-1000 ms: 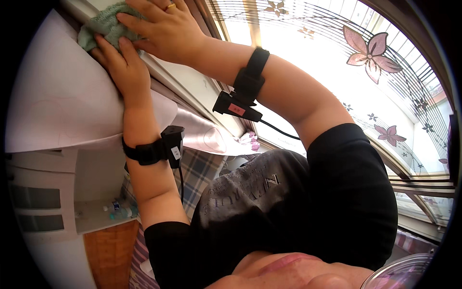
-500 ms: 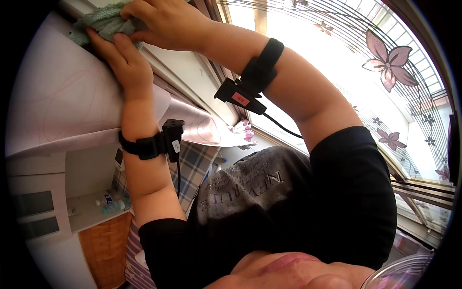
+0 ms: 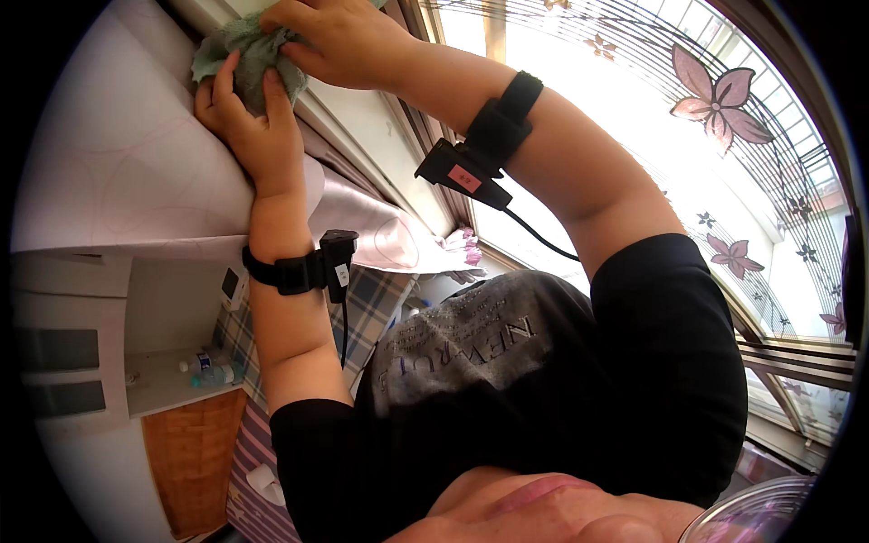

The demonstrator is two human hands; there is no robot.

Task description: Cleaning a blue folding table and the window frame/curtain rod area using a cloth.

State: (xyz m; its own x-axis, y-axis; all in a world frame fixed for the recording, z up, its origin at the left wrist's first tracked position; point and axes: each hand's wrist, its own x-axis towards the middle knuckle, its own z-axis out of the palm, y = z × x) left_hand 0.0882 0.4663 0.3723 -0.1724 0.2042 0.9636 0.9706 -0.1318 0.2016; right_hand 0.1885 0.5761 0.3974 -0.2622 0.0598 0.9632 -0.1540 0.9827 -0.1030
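A crumpled grey-green cloth (image 3: 256,77) is bunched between my hands at the top left, beside a pale window frame. My left hand (image 3: 258,136) holds its lower side, with fingers bent into the folds. From the upper right, my right hand (image 3: 348,43) pinches the cloth between thumb and fingers, its fingertips partly cut off by the top edge. A pale pink curtain (image 3: 136,172) with faint curved lines hangs against my left hand and forearm. Each forearm wears a black strap with a small cabled box.
To the right is a bright window (image 3: 597,136) with dark line and flower decals. Lower left are a white cabinet (image 3: 77,299), a shelf with a plastic bottle (image 3: 217,373), a wooden panel (image 3: 195,462) and a checked cloth (image 3: 371,317).
Both hands and the cloth have shifted right in the view. My left fingers are more bent, and the cloth is bunched more tightly.
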